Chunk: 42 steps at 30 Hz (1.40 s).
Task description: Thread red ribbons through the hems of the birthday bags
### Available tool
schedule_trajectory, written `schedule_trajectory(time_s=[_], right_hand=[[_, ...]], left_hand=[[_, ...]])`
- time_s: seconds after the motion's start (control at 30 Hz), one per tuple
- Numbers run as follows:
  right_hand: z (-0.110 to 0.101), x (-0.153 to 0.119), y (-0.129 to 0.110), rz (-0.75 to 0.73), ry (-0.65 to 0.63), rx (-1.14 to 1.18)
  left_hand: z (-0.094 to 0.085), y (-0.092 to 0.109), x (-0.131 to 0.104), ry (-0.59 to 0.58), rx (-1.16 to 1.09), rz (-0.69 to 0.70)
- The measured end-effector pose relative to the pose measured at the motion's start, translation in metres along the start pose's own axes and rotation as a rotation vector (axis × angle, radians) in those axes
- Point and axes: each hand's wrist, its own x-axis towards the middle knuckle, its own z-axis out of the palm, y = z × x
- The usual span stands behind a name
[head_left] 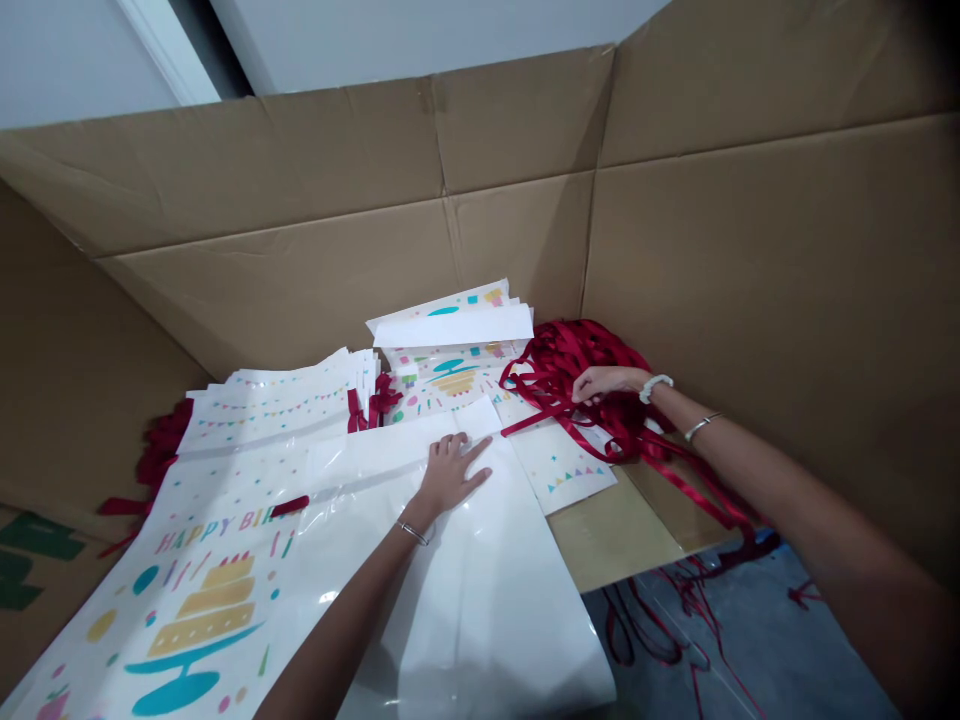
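Observation:
My left hand (pixel 454 472) lies with fingers spread on a glossy white sheet (pixel 450 590), near its upper right corner. My right hand (pixel 600 385) is closed on a dark red ribbon (pixel 536 418), whose flat end reaches to the sheet's edge by my left fingertips. Behind and below that hand is a tangled heap of red ribbon (pixel 585 345). To the left, a printed birthday sheet (pixel 206 600) with a tiered cake lies partly under the white one. A short red ribbon piece (pixel 290 506) shows at their shared edge.
Tall cardboard walls (pixel 337 230) enclose the work surface. More printed sheets (pixel 450 370) lie at the back, with a red ribbon bunch (pixel 382 400) beside them. Another red bunch (pixel 161 445) hangs at the far left. Loose ribbons (pixel 637 625) trail onto the grey floor (pixel 772 630) at right.

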Motion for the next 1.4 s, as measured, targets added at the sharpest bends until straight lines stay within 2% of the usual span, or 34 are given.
schedule_trajectory(time_s=[0.1, 0.3, 0.43, 0.7, 0.87, 0.97, 1.1, 1.23, 1.4], right_hand=[[-0.006, -0.004, 0.006, 0.000, 0.031, -0.004], [0.001, -0.014, 0.005, -0.153, 0.235, 0.043], [-0.002, -0.017, 0.012, -0.131, 0.293, -0.039], [-0.023, -0.024, 0.043, -0.112, 0.188, -0.008], [-0.038, -0.023, 0.055, -0.070, 0.264, -0.148], [-0.047, -0.020, 0.063, -0.067, 0.263, -0.186], [-0.056, -0.019, 0.074, -0.107, 0.310, -0.218], [-0.060, -0.016, 0.083, -0.090, 0.360, -0.253], [-0.059, -0.010, 0.092, -0.029, 0.346, -0.232]], left_hand=[[0.001, -0.001, 0.000, 0.002, -0.001, 0.004], [0.002, -0.001, 0.000, 0.009, 0.006, 0.007], [0.002, -0.001, 0.000, 0.011, 0.017, 0.009], [0.002, -0.001, 0.000, 0.021, 0.017, 0.007], [0.004, -0.002, 0.000, 0.031, 0.026, 0.016], [0.004, -0.002, 0.000, 0.030, 0.029, 0.019], [0.004, -0.002, 0.000, 0.023, 0.031, 0.018], [0.003, -0.002, 0.001, 0.027, 0.019, 0.016], [0.004, -0.003, 0.000, 0.032, 0.008, 0.014]])
